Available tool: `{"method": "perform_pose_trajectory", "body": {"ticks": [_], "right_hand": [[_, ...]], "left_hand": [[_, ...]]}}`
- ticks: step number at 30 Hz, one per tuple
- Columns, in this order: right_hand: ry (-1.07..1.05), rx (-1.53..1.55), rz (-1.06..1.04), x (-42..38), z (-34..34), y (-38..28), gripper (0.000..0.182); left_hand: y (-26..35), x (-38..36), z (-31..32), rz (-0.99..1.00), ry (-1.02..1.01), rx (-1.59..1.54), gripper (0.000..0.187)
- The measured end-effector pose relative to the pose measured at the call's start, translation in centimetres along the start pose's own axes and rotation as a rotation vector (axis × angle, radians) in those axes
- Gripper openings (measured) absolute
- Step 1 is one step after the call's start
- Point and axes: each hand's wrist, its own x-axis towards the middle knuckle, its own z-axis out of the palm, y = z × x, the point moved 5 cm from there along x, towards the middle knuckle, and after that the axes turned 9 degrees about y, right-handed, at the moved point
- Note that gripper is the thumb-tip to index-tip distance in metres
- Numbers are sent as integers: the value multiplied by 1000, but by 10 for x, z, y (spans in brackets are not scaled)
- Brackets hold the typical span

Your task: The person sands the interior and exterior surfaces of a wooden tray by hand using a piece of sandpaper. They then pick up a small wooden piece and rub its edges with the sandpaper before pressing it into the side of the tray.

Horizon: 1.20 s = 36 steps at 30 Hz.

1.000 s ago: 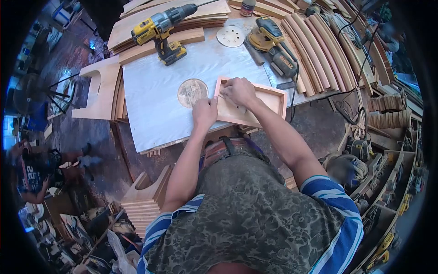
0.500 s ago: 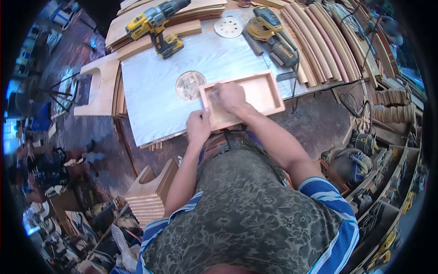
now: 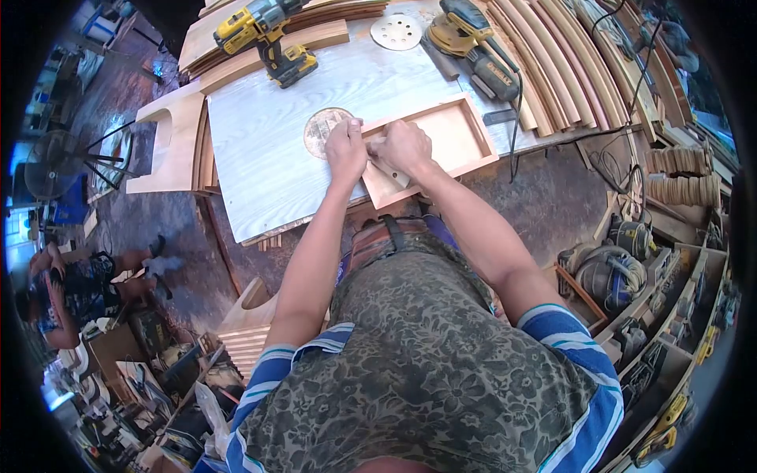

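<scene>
1. Hands first: I'm watching both meet at the left end of a shallow wooden tray [image 3: 449, 142] on the pale board tabletop [image 3: 260, 158]; the tray lies tilted, its long side running up to the right, its near corner hanging over the table's front edge.
2. Left hand [image 3: 345, 150] rests on the tray's left rim, fingers curled down over the edge; it looks closed on the rim, though I can't see the fingertips themselves.
3. Right hand [image 3: 404, 148] sits just beside it, inside the tray, fingers bunched and pressed down on the tray floor; something small and pale shows under it, but I cannot tell what it is or whether it is pinched.
4. Round wooden disc [image 3: 322, 130] lies flat on the tabletop, touching or just left of the left hand's knuckles; partly hidden by them.
5. Further up the table: a yellow cordless drill [image 3: 268, 35] on a wooden plank, a white sanding disc [image 3: 396, 31] with holes, and a yellow corded sander [image 3: 471, 43] near it; all well apart from the hands.
6. Curved wooden slats [image 3: 552, 71] are stacked along the right side of the table; another person [image 3: 71, 296] crouches on the floor far to the left.
</scene>
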Motion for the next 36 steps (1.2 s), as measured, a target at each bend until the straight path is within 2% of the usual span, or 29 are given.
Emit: {"method": "perform_pose_trajectory", "body": {"ticks": [3,7,10,11,13,15,20,24,26,28,31,35,36], "right_hand": [[11,-19,-47,-5,4,-3,41],[105,19,-102,0,7,-8,34],[141,18,-113,0,12,-7,33],[135,20,-111,-4,15,-5,33],[32,-52,-162,-9,12,-6,33],[38,-50,-152,-6,7,-11,33],[116,20,-157,3,9,-18,31],[72,-81,-192,-11,12,-14,28],[175,-11,-193,-2,14,-18,27],[169,-21,-179,-1,14,-20,28],[131,-65,-178,-12,14,-15,29],[139,-39,-130,-4,15,-19,27],[140,-36,-124,-2,16,-20,27]], "left_hand": [[-6,-1,-1,-107,17,-12,37],[-9,-1,-4,-61,-8,-2,39],[-6,9,-10,-41,-93,-63,42],[-8,9,-11,-89,-153,-44,45],[-8,15,-14,-131,-202,-30,48],[-8,15,-15,-152,-269,-42,49],[-20,20,-13,-99,-211,-80,44],[-16,18,-16,-95,-195,-103,44],[-12,18,-17,-102,-208,-98,44],[-11,17,-17,-208,-278,-87,54],[-12,19,-18,-206,-285,-96,55],[-15,18,-15,-160,-262,-72,56],[-16,18,-14,-161,-243,-93,48]]}}
